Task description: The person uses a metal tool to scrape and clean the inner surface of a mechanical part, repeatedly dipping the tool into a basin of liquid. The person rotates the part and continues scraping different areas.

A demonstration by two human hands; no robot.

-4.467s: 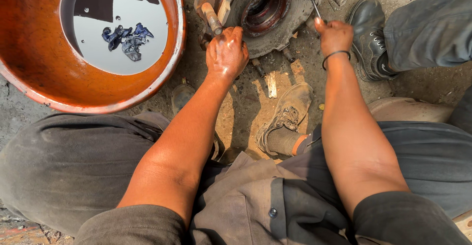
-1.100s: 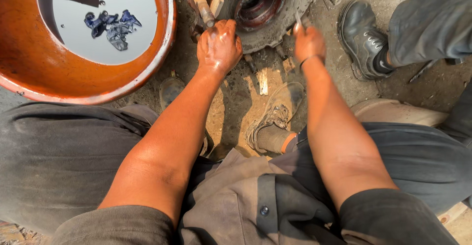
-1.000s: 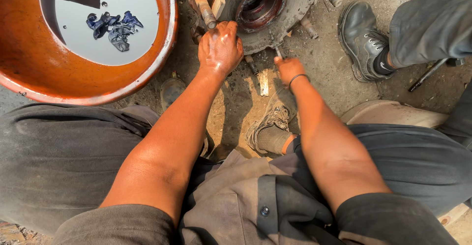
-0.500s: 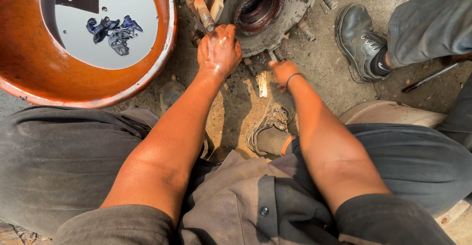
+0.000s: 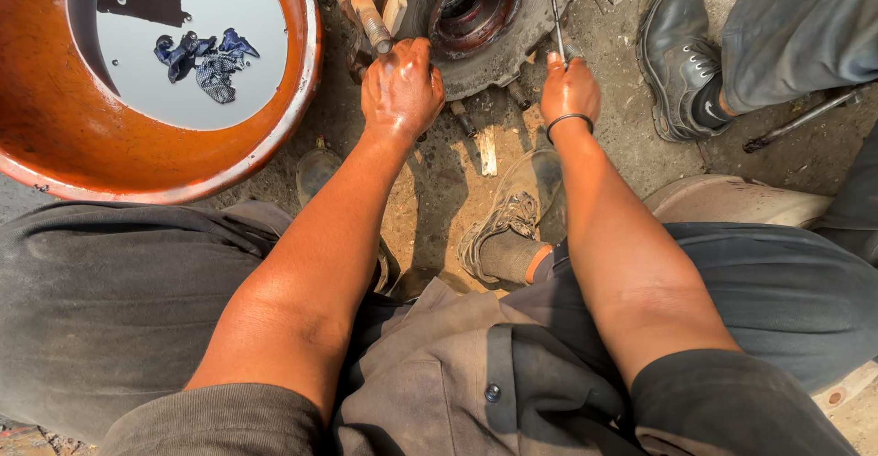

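Note:
A rusty wheel hub [image 5: 476,17] with protruding studs lies on the dirt ground in front of me. My left hand [image 5: 401,88], greasy, presses on the hub's near left edge beside a threaded stud [image 5: 370,21]. My right hand [image 5: 569,90], with a dark band at the wrist, grips a thin metal tool [image 5: 555,17] whose tip reaches up onto the hub's right rim near the central bore.
A large orange basin [image 5: 55,136] of liquid with a blue rag [image 5: 206,53] stands at the upper left. Another person's black shoe [image 5: 677,53] and grey trouser leg are at the upper right, with a metal rod [image 5: 800,119] nearby. My own shoe [image 5: 512,209] rests below the hub.
My right hand dropped down to the ground below the hub, then rose again to the hub's right rim with the thin tool. My left hand stayed on the hub.

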